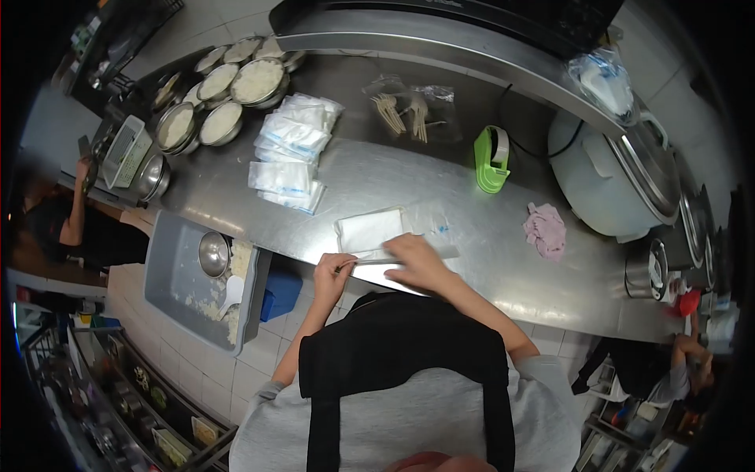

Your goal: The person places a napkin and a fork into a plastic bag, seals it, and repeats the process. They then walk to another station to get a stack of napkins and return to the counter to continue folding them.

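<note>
Left hand (pixel 333 270): pinched the near edge of a clear bag (pixel 409 253) (middle of the frame).
Right hand (pixel 418 259): lay flat and open on that bag.
Napkin (pixel 370 230): white, just behind the hands.

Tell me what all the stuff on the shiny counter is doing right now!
left hand: pinching the packet's edge
right hand: flat on the packet
clear packet: lying flat, white napkin inside
finished packets: piled up
rice bowls: filled, bunched together
tape dispenser: upright, untouched
rice cooker: lid shut
pink cloth: crumpled
</note>
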Motion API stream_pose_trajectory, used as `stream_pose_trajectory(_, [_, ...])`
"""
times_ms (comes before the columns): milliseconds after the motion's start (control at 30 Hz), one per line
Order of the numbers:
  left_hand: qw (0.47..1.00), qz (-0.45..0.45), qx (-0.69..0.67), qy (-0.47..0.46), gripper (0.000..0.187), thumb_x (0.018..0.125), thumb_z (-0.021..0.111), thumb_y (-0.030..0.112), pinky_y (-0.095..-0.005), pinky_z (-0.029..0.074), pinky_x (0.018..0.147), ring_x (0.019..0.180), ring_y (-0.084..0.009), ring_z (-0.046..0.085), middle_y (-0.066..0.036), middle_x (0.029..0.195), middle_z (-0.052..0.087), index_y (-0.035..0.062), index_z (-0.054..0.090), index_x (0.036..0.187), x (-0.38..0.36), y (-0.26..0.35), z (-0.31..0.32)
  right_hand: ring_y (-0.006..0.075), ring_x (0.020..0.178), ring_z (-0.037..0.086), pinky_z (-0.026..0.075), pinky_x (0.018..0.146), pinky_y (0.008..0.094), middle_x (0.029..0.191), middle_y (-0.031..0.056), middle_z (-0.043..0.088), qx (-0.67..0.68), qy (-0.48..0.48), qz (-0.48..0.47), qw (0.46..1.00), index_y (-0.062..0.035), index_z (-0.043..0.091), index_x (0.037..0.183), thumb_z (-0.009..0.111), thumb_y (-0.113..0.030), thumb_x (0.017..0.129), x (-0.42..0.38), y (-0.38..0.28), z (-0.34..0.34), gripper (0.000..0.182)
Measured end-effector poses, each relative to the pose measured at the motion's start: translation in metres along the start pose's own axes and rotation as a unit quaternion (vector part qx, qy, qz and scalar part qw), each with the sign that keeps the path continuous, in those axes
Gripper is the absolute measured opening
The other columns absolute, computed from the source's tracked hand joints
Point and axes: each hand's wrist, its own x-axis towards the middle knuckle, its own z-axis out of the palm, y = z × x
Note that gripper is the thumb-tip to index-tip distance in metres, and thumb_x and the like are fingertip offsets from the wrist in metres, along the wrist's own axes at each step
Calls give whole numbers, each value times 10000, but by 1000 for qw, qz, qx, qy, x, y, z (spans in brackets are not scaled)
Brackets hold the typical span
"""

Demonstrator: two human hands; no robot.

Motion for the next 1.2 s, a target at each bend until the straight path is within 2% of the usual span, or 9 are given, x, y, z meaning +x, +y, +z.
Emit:
stream_pose_trajectory(133, [1000,-10,-15,-2,128,744,610,67,-325,459,674,776,-245,565,-103,795,649,49,680,850,1,-3,-3,270,877,529,379,798,371,859,115,579,-122,-42,-7,992,-17,582,793,613,-159,696,12,13,27,174])
stream_pose_trajectory(200, [999,-36,-25,10,125,755,608,69,-312,458,669,763,-234,569,-115,784,648,43,682,852,0,-6,-7,255,831,523,371,754,366,778,88,564,-201,-59,67,975,-39,566,693,585,-101,675,8,32,12,68])
stream_pose_trajectory(367, [979,-28,-189,66,134,824,567,87,-265,435,716,800,-135,564,-84,842,653,-9,643,880,8,-6,-26,194,733,562,415,707,308,708,64,607,31,2,140,990,-47,604,669,636,-56,672,22,35,-94,33])
stream_pose_trajectory(433, [961,-71,-259,64,134,842,553,90,-274,440,723,806,-136,571,-90,843,652,-15,627,879,17,16,-38,124,667,545,428,658,277,680,25,604,269,35,155,950,-34,595,657,680,-72,672,40,17,-129,94])
stream_pose_trajectory(567, [928,-103,-348,82,143,878,522,104,-263,433,768,793,-129,583,-104,848,650,-22,590,880,42,16,-35,80,656,511,417,641,250,675,-3,584,199,17,158,967,-29,581,674,678,-77,705,65,29,-130,112])
stream_pose_trajectory(667, [910,-97,-395,85,143,876,536,116,-251,433,768,790,-124,584,-104,854,652,-16,590,878,50,18,-32,82,688,555,429,663,208,738,14,611,319,52,167,931,-21,591,750,656,-60,749,68,38,-127,76])
stream_pose_trajectory(1000, [965,-130,-226,18,157,857,542,116,-243,455,612,650,-109,598,-64,722,649,-20,605,810,-1,-16,-2,126,680,597,476,660,260,724,70,624,396,111,286,865,-21,534,811,532,-65,854,-23,83,-34,62])
stream_pose_trajectory(1100, [991,-125,-47,27,148,830,554,155,-295,447,530,569,-212,619,-113,630,626,13,594,816,-2,-10,0,113,613,586,469,594,254,657,66,612,358,128,345,858,-10,525,813,526,-75,855,-29,84,-20,78])
stream_pose_trajectory(1200, [989,-144,28,11,154,833,550,168,-339,435,513,558,-264,604,-122,628,619,22,580,792,6,-6,-2,192,574,607,468,546,317,606,99,600,185,115,363,906,-22,523,822,520,-132,855,-18,79,-19,114])
